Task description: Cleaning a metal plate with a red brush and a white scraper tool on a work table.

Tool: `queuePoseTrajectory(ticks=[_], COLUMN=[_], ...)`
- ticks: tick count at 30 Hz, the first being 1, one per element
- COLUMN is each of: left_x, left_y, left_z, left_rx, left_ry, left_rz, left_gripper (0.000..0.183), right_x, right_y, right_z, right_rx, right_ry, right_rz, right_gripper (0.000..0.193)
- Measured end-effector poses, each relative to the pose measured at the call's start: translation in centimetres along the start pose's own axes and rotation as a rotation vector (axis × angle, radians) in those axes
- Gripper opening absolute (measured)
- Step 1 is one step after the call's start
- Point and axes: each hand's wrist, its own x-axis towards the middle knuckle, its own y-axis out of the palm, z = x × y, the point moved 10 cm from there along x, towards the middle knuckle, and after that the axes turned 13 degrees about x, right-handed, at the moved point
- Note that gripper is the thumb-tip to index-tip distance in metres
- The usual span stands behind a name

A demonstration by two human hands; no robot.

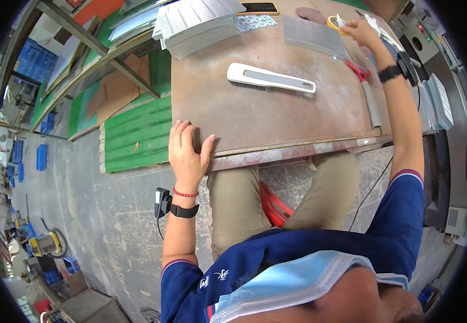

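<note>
My left hand [186,152] rests at the left front corner of the brown-topped table [217,118], fingers apart and holding nothing. At the far right, my right hand [361,34] reaches out with its fingertips pinched at a yellow ring like a tape roll [334,25]; a small whitish bit shows by the fingers. A white brush [271,78] with a grey inlay and dark bristles lies mid-table, apart from both hands. Close to my right forearm lies a tool with a red end and a grey handle [367,89].
A tall stack of silvery perforated sheets [196,27] stands at the back left. Beside it lie a patterned cut-out sheet [256,22] and a phone [260,8]. A clear flat pack [313,36] sits near my right hand. A green pallet [136,134] and metal rack [77,29] flank the table's left.
</note>
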Motion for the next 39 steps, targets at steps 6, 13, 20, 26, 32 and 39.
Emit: queuePoseTrajectory(ticks=[6,13,20,26,32,39], left_x=[0.5,0.1,-0.1,0.2,0.2,0.3], left_y=[0.1,0.5,-0.1,-0.2,-0.2,-0.2], left_z=[-0.2,0.0,-0.4,-0.2,0.0,-0.3], left_rx=[0.013,0.025,0.049,0.027,0.031,0.027], left_ry=[0.009,0.000,0.016,-0.002,0.004,0.008], left_rz=[-0.038,-0.018,-0.059,-0.062,-0.076,-0.068], left_gripper=[0.043,0.041,0.033,0.031,0.030,0.029], right_x=[-11.5,-10.5,-10.5,-8.0,-7.8,-7.4], right_y=[0.0,6.1,8.9,8.5,8.3,7.7], right_z=[0.6,-0.6,1.5,0.5,0.1,-1.3], right_rx=[-0.262,-0.488,-0.784,-0.587,-0.530,-0.592], right_ry=[-0.152,-0.339,-0.569,-0.571,-0.519,-0.477], right_rz=[0.011,0.062,0.016,0.009,-0.002,-0.156], right_gripper=[0.034,0.030,0.015,0.013,0.010,0.015])
